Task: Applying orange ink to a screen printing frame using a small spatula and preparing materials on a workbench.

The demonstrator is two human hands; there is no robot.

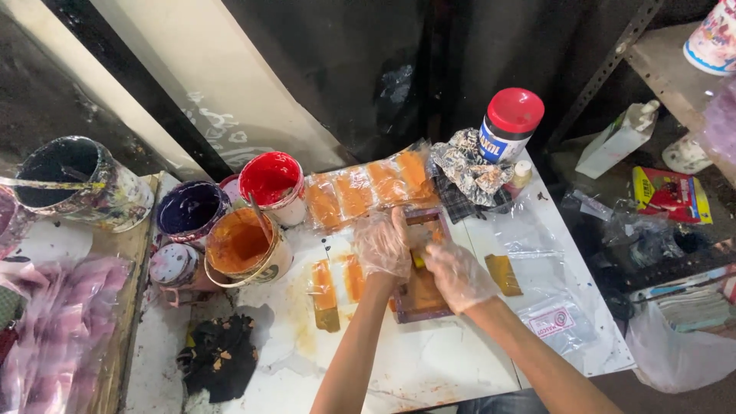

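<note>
White table [429, 368], paint-stained, orange smears near middle. On it: orange paint tub [244, 249], purple tub [190, 209], red tub [273, 182], printing frame [420, 295], row of orange-printed plastic bags [368, 188], crumpled rag [469, 172], red-lidded jar [507, 123], black rag [221, 356], clear bag [553, 322].

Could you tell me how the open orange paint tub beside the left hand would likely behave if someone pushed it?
The orange paint tub looks partly full, so probably heavy-bottomed and slow to tip. Its paint-smeared sides would likely be slippery. A stick leans inside it, which might shift or flick paint.
</note>
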